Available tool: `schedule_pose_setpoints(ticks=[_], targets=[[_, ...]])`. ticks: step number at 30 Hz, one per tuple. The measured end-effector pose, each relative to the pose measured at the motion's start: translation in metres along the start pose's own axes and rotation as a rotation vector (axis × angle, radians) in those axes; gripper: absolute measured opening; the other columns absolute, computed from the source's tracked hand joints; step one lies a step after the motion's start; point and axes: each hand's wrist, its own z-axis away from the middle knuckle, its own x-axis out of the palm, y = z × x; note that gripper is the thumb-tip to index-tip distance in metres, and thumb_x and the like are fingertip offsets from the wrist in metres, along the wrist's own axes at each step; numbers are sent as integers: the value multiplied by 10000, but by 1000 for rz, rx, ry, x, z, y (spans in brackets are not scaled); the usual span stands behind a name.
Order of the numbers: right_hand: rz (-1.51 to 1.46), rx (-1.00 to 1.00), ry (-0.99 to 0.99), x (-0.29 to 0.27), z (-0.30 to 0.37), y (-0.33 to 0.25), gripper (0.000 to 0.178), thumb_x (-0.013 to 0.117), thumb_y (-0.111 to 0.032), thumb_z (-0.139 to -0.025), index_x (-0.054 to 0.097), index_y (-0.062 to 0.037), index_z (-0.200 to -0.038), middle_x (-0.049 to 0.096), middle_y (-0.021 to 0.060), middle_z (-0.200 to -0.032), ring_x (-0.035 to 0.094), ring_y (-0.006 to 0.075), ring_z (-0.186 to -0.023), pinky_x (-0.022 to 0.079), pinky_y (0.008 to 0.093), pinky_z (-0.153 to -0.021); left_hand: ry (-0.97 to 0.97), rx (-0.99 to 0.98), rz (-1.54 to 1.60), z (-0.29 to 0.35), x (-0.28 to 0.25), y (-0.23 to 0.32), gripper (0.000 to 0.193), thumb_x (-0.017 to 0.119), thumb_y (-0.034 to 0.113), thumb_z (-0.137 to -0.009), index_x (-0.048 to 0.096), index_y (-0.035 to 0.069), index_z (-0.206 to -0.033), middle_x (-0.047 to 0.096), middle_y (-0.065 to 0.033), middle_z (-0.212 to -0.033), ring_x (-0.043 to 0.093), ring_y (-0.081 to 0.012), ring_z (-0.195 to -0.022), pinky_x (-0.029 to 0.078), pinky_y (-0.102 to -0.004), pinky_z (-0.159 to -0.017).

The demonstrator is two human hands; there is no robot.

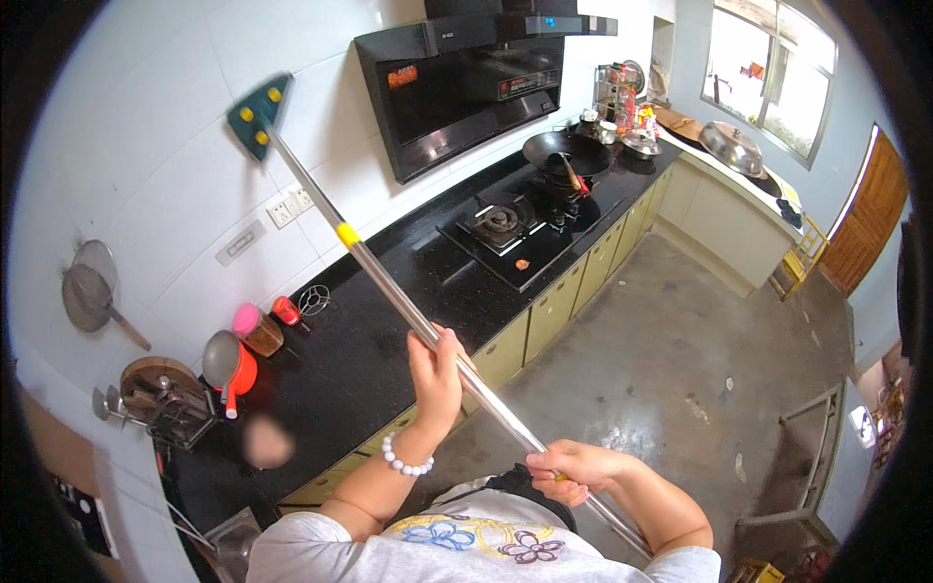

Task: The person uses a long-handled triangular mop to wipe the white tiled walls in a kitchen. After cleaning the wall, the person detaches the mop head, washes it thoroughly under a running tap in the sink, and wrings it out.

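Note:
A long-handled mop with a silver pole (397,294) slants across the view from lower right to upper left. Its flat triangular green head (259,116), dotted with yellow knobs, is up against or close to the white tiled wall (175,146). My left hand (439,374), with a pale bead bracelet at the wrist, grips the pole around its middle. Lower down, my right hand (573,470) is wrapped round the same pole near my body. Both hands are closed on the pole.
Below the wall runs a black countertop (389,335) with a gas stove (501,222) and a wok (567,154). A black range hood (466,97) hangs above. An orange pan (229,365), a pink-lidded jar (257,328) and a wall-hung strainer (89,294) are at left.

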Motion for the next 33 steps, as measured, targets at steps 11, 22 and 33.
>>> schedule_pose_setpoints(ticks=[11,22,33], targets=[[168,-249,13,-70,-27,-52,351,494,-381,-925,457,-66,-774,421,1,-544,388,89,-437,307,227,-393,11,160,-176,-78,36,5,133,459,122,-939,342,59,-942,481,-42,-652,522,-123,-474,453,-254,-427],[888,-592,737,-165,-54,-80,386,506,-335,-919,505,2,-730,519,128,-538,502,245,-463,404,355,-471,126,94,-606,-136,63,-88,195,522,123,-897,364,22,-946,515,-76,-674,548,-162,-559,451,-295,-496],[1067,-598,758,-218,-83,-113,477,467,-425,-914,531,16,-741,550,239,-646,545,426,-642,425,470,-595,130,150,-636,-180,51,-131,201,506,93,-895,368,-33,-969,552,-118,-676,582,-208,-549,462,-303,-509]])
